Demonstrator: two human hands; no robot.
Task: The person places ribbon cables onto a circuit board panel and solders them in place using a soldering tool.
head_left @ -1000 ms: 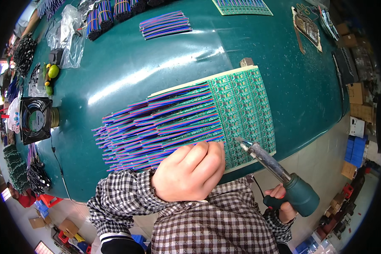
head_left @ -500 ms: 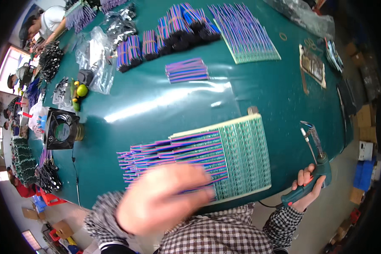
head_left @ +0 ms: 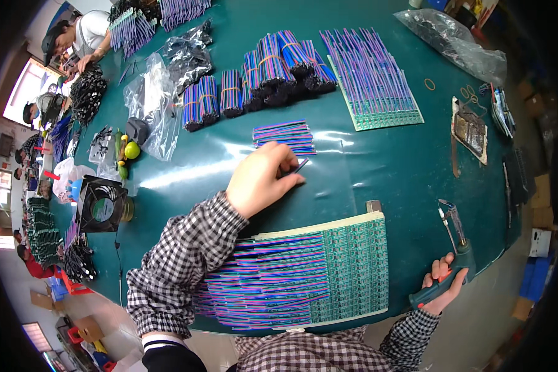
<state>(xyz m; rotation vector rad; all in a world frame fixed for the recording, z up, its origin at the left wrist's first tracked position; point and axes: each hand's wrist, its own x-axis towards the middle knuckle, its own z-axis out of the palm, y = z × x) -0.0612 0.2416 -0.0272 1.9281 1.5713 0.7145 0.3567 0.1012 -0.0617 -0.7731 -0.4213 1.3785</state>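
Observation:
My left hand [head_left: 260,180] reaches over the middle of the table, fingers curled and thumb close to them. A short dark blue wire [head_left: 302,165] pokes out of its pinch. Just beyond the fingers lies a small pile of blue and pink wires [head_left: 285,135]. My right hand [head_left: 443,285] grips a green soldering gun [head_left: 462,259] by its handle, the tip pointing up and away. Between my arms lies a green circuit board panel [head_left: 356,266]. Rows of wires [head_left: 266,282] cover its left part and overhang that side.
Rubber-banded wire bundles [head_left: 270,62] and a second wired panel [head_left: 387,119] lie at the back. A black fan [head_left: 99,203] stands left, near plastic bags [head_left: 155,111]. A stained pad [head_left: 469,131] sits at the right. A co-worker [head_left: 84,40] works at the far left.
My left hand has moved forward from the panel's wires to the small wire pile. The soldering gun stays in my right hand. The view has shifted, with the table sitting lower in it.

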